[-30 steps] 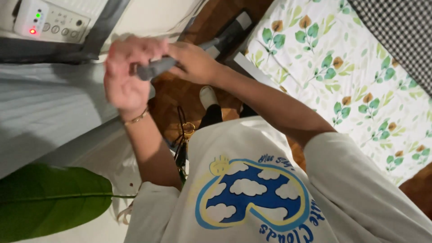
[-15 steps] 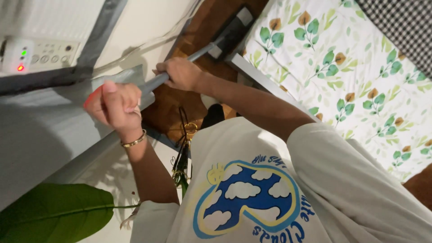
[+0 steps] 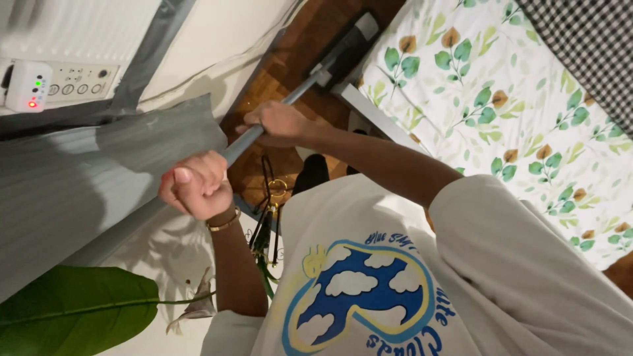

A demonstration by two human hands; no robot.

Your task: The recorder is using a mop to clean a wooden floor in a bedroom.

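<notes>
Both hands grip a long grey pole [image 3: 300, 89] that slants from lower left toward the upper middle. My left hand [image 3: 196, 184], with a gold bracelet on its wrist, is closed in a fist around the pole's near end. My right hand [image 3: 280, 123] wraps the pole farther along. The pole ends in a dark flat cleaning head [image 3: 349, 45] resting on the wooden floor [image 3: 290, 39] beside the bed. My white printed T-shirt fills the lower part of the view, and a dark-socked foot [image 3: 311, 173] shows below the hands.
A bed with a leaf-print sheet [image 3: 501, 112] and a checked blanket [image 3: 587, 46] lies on the right. Grey fabric [image 3: 79, 184] hangs on the left below a white device with lit indicators [image 3: 28, 86]. A large green leaf [image 3: 66, 310] and thin plant stems [image 3: 267, 217] sit near my feet.
Both hands have dropped lower in view and spread apart along the pole. The left fist has slid toward the pole's near end, and the cleaning head now shows on the floor.
</notes>
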